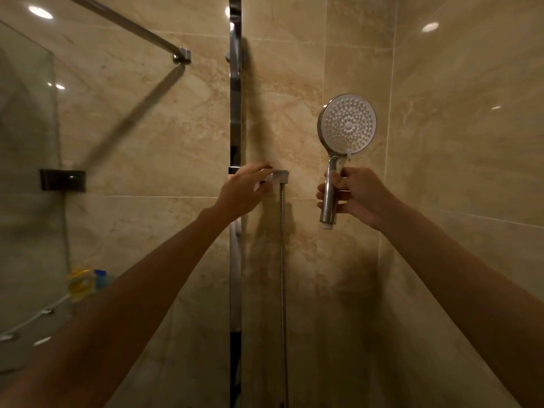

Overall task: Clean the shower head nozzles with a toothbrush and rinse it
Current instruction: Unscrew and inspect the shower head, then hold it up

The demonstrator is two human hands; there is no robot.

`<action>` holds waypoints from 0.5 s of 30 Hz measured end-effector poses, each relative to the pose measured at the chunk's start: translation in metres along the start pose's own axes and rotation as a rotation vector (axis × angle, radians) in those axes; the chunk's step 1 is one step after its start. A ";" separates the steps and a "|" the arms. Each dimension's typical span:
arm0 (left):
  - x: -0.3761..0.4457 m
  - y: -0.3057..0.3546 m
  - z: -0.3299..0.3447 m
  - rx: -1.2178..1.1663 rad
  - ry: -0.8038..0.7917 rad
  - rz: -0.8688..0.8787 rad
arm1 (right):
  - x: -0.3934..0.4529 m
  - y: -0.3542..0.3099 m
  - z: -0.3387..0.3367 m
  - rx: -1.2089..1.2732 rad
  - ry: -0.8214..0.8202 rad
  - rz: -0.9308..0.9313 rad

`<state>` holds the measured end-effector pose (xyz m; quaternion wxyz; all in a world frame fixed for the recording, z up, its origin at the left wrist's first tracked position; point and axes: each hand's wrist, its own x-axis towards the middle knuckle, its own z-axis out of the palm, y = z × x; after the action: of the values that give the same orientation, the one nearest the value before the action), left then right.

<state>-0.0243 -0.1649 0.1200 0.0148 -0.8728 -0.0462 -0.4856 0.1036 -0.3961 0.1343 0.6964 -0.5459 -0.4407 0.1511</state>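
the shower head (347, 125) is held upright at the right of the scene, in front of the beige tiled wall (456, 142), with its round white face full of nozzles turned toward the camera. its chrome handle (330, 195) is grasped by the right hand (357, 195), the fingers are curled round it from the right and the thumb is laid across the front. the lower end of the handle is seen free below the hand, with a small white end piece, and no hose is joined to it. the left hand (244, 191) is stretched to the far wall at the middle of the scene, and its fingers are placed on the chrome bracket (279, 175) that is fixed just beside the vertical chrome rail (235, 113); the bracket seems to be pinched between thumb and fingers, but how firm the grip is cannot be told. a metal hose (283, 275) is hung straight down from the bracket, along the wall. at the left a glass panel (29, 172) is seen, with a dark clamp (62, 180) and a chrome support bar (132, 28) that runs to the wall above. low at the left, behind the left forearm, some yellow and blue bottles (84, 282) are seen, too blurred to be read.
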 end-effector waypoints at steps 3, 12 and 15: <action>-0.024 0.001 -0.023 -0.003 0.045 -0.045 | -0.002 0.008 0.006 0.028 0.003 0.002; -0.148 -0.011 -0.092 -0.169 0.020 -0.460 | -0.028 0.043 0.039 0.089 -0.050 0.005; -0.199 -0.029 -0.114 -0.197 -0.003 -0.591 | -0.041 0.061 0.053 0.096 -0.073 0.019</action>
<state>-0.2276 -0.1578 0.0107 -0.2119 -0.8196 -0.2508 -0.4695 0.0556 -0.3689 0.0619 0.7038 -0.5100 -0.4529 0.1985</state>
